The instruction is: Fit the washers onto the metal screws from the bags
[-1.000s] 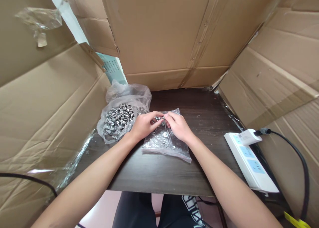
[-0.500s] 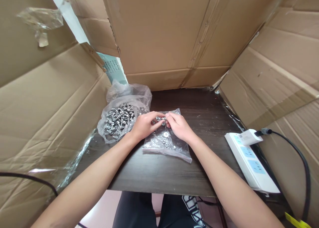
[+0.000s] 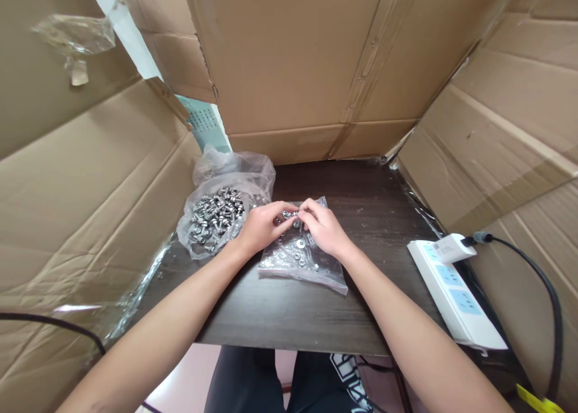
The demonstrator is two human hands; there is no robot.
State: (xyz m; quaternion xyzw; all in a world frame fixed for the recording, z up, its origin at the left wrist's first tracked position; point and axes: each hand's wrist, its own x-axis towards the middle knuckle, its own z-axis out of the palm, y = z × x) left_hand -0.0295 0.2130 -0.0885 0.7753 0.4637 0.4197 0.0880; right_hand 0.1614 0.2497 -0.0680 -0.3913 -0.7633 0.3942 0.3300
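Observation:
Over a clear zip bag [image 3: 277,268], my left hand [image 3: 264,225] and my right hand [image 3: 324,226] meet fingertip to fingertip. Between them is a small shiny bolt [image 3: 295,214], mostly covered by the fingers. My left thumb and forefinger pinch one end, and the right fingertips are closed at the other. A flat washer [image 3: 300,244] and several nuts [image 3: 302,262] lie on the bag below. To the left, an open plastic bag [image 3: 185,226] holds a heap of bolts [image 3: 219,211] with washers and nuts on them.
A white power strip [image 3: 456,298] with a plugged-in adapter [image 3: 449,248] lies at the right, its black cable [image 3: 537,268] curving away. Cardboard walls [image 3: 298,58] enclose the dark wooden table [image 3: 289,316] at the back and both sides. Another black cable [image 3: 54,321] runs at the left.
My right fingers have shifted slightly and bent more at the bolt's end. My left hand and the bags have stayed in place.

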